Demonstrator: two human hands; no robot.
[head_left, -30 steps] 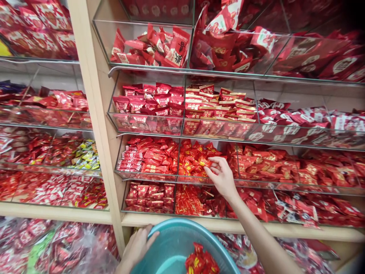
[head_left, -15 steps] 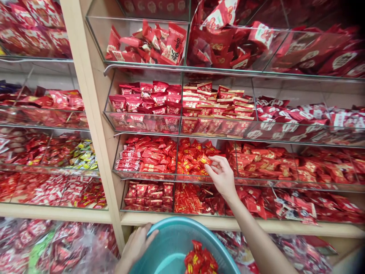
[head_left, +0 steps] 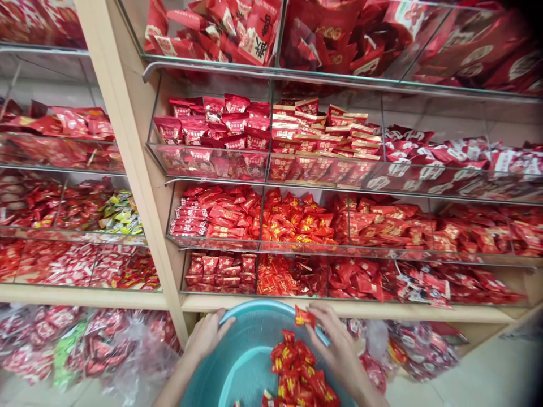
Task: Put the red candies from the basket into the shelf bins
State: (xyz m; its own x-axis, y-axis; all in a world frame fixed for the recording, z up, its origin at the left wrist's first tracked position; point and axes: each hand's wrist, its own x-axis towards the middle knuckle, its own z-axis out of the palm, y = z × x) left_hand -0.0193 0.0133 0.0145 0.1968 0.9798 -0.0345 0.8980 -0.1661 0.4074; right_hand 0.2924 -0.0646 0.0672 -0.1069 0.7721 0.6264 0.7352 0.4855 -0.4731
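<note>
My left hand [head_left: 208,333] is closed on the left rim of a teal plastic basket [head_left: 237,328]. A pile of red candies with yellow print [head_left: 297,367] lies inside, toward the basket's right side. Over the right rim, my right hand [head_left: 335,339] pinches one small red wrapped candy [head_left: 304,317] between thumb and fingers, above the pile. Straight ahead, a shelf compartment holds similar red and yellow candies [head_left: 297,223].
Glass shelves with clear dividers and front panels [head_left: 212,246] hold red-wrapped sweets in rows. A wooden upright [head_left: 127,164] parts the left and right shelving. Plastic bags of sweets [head_left: 127,350] lie below the wooden ledge [head_left: 424,311], over a tiled floor [head_left: 462,379].
My right hand has come down from the shelf compartment to the basket with a candy in its fingers. My left hand stays on the rim. The view has tilted downward, showing more of the basket.
</note>
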